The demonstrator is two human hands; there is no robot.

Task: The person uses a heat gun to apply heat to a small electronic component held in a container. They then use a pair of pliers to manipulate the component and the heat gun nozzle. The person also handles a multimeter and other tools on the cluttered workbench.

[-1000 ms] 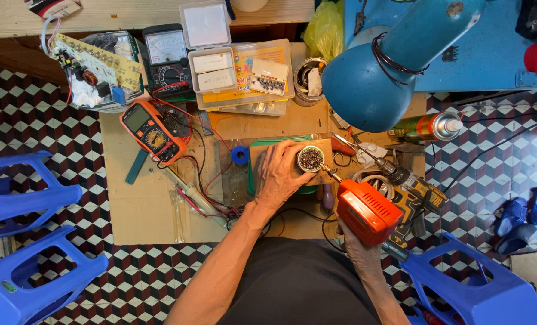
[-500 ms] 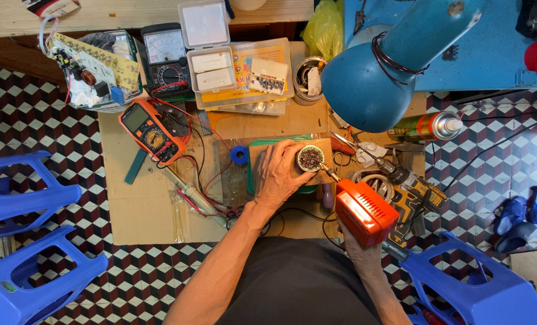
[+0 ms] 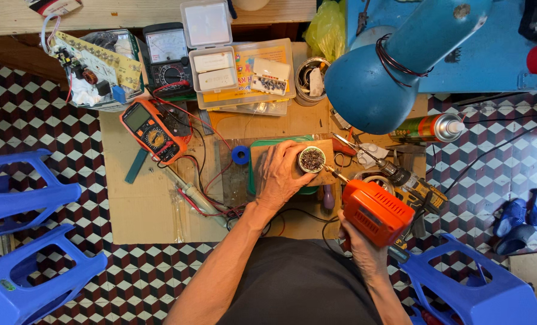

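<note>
Cardboard sheet [image 3: 154, 210] covers the middle of the checkered floor [image 3: 34, 126] and carries the work. Blue plastic stools stand at the near left [image 3: 28, 241] and near right [image 3: 479, 289]. A blue desk lamp [image 3: 377, 84] hangs over the far right of the sheet, its shade screening part of the area behind the work. A clear parts box [image 3: 244, 75] with its lid raised lies at the far centre, with an analogue meter [image 3: 169, 57] and a circuit board [image 3: 94, 63] to its left. An orange multimeter [image 3: 151, 129] lies left of centre; its red and black leads [image 3: 202, 174] trail rightward across the cardboard toward the work. A spray can [image 3: 428, 127] lies on its side at the right, below the lamp. A yellow cordless drill [image 3: 413, 186] lies just right of the work, partly hidden by the orange tool.

The right hand [image 3: 359, 247] has its fingers wrapped around the grip of an orange soldering gun [image 3: 375, 210]; the tool body hides most of the hand. The gun's tip [image 3: 334, 174] points far-left and meets the rim of the small round part.

The left hand [image 3: 283, 174] rests palm-down on a wooden block [image 3: 325, 156] that lies on a green mat [image 3: 283, 143]; its fingers curl around the left side of a small round part [image 3: 311, 159], gripping it in place. A small blue tape roll [image 3: 240, 155] lies just left of the block.
</note>
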